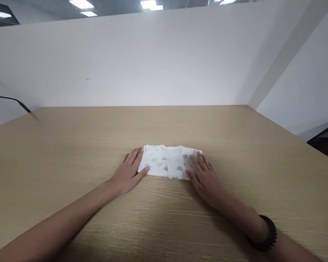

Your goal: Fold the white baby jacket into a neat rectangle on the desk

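Observation:
A small white baby shirt (pixel 160 162) with a printed animal pattern lies folded into a flat, wide rectangle, its round neckline at the far edge. My left hand (pixel 128 171) rests flat at the shirt's left end, thumb on its near left corner and fingers stretched along the side. At the opposite end, my right hand (pixel 207 178) has its fingers spread over the right edge, with the fingertips on the cloth. Part of that right end is hidden under the fingers.
The shirt lies on a wide wood-grain table (pixel 79 145). A white partition (pixel 153 62) rises along the back, with another white panel (pixel 303 72) at the right. A black cable (pixel 23 106) reaches the table's far left edge. A dark object (pixel 326 140) stands at the far right.

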Motion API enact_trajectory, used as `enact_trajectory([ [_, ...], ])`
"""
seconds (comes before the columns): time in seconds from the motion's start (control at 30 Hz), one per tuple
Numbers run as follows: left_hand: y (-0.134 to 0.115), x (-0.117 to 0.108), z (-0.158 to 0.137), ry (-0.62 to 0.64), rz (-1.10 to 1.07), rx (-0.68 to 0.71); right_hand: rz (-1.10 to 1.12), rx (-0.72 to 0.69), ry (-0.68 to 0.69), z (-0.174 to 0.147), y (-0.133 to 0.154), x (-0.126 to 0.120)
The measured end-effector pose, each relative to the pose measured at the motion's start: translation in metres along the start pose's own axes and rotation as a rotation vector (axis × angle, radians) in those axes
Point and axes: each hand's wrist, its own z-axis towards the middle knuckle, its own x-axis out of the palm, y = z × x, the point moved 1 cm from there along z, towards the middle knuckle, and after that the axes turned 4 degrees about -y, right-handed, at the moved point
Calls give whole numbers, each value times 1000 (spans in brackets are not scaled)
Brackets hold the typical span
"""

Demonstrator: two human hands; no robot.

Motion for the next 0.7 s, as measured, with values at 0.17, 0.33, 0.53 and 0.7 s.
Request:
enact_trajectory([
  [0.17, -4, 5, -8, 7, 43, -31, 6, 67, -93, 2, -2, -7],
  [0.33, -3, 4, -6, 51, 24, -41, -87, 67, 37, -2, 1, -4],
  [0.53, 4, -2, -2, -6, -13, -28, -144, 186, -45, 1, -9, -5],
  [0.7, 0, -11, 0, -83, -203, 44, -155, 215, -23, 5, -20, -7],
])
